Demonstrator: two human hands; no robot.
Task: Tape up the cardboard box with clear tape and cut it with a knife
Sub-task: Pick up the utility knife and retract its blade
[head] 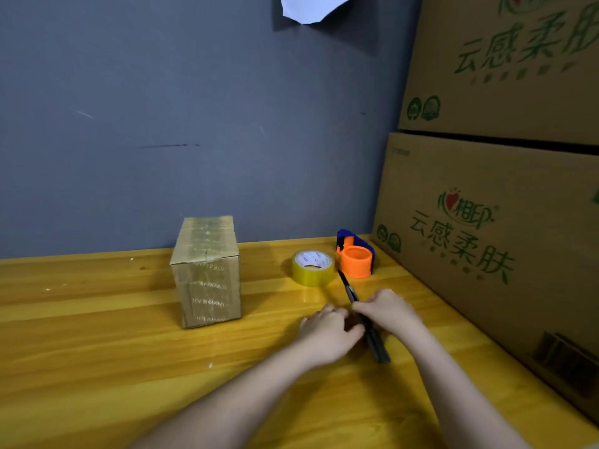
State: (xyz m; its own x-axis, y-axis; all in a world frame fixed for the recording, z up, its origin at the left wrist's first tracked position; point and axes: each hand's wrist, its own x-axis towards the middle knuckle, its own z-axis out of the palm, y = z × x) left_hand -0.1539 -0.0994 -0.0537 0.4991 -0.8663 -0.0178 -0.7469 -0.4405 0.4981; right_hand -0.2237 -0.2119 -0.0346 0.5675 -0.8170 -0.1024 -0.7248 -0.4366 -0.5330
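Knife (363, 315) between both hands (356, 322)

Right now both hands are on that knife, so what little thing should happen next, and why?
Probably lift the knife and carry it left to the small box. Both the left hand and the right hand hold it low over the table, with its tip pointing toward the tape roll. The box already looks wrapped in shiny tape, so cutting seems the step left.

We look down on a glossy yellow wooden desk (97, 351), a grey-blue wall (162, 108) behind it with faint scuffs, a torn white paper (311, 8) at its top, two stacked printed cartons (502, 222) on our right
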